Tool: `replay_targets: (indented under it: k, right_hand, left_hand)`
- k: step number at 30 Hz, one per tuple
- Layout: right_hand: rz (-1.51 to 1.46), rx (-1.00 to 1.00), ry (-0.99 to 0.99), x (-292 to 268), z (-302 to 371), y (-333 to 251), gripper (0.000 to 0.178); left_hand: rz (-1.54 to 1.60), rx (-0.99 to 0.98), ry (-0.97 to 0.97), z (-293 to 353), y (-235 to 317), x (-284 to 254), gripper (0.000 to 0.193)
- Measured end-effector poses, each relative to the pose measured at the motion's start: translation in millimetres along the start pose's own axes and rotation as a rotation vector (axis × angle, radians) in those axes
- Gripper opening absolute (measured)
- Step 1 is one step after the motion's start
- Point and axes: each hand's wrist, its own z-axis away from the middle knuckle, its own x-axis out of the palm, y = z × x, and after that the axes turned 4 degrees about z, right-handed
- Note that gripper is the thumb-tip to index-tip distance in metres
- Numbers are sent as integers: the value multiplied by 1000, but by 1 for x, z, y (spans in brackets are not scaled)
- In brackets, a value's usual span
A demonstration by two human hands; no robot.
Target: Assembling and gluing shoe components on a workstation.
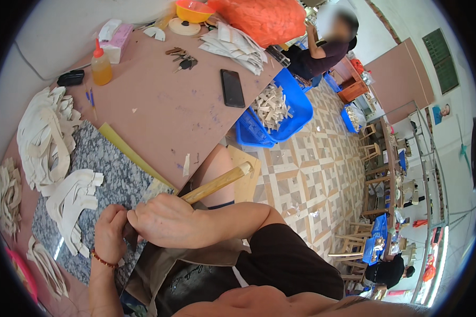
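Observation:
My right hand (166, 219) is closed at the near edge of a grey speckled slab (98, 153), around the lower end of a tool with a round wooden handle (217, 184). The handle points up and right past the table edge; its other end is hidden by my fist. My left hand (111, 232), with a beaded bracelet at the wrist, is closed right against the right one. Something dark shows between the two, too covered to name. Beside my left hand, a bundle of cream fabric strips (71, 203) lies on the slab, with a larger pile (47, 134) beyond.
On the brown tabletop (158, 95) are a phone (232, 88), keys (184, 58), a glue bottle (101, 66) and stacked white pieces (235, 46). A blue bin (296, 108) of cut pieces stands right of the table. Another person (322, 53) sits beyond it.

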Motion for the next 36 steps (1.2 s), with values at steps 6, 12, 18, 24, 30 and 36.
replay_targets:
  k: [6,12,18,24,30,36]
  right_hand:
    - [173,-18,-5,3,-6,-14,28]
    - [264,-30,-23,11,-8,-20,20]
    - [328,-36,27,16,-8,-24,14]
    - [377,-76,7,11,-8,-26,11]
    - [373,-62,36,16,-5,-21,11]
    - [358,-69,47,15,-5,-21,10]
  left_hand:
    - [1,26,15,5,-5,4,23]
    - [19,26,25,10,-3,5,21]
    - [24,-22,42,10,2,9,30]
    - [-16,-1,70,8,-3,14,34]
    - [-26,28,76,7,-1,13,36]
    - [-22,42,88,6,-1,12,39]
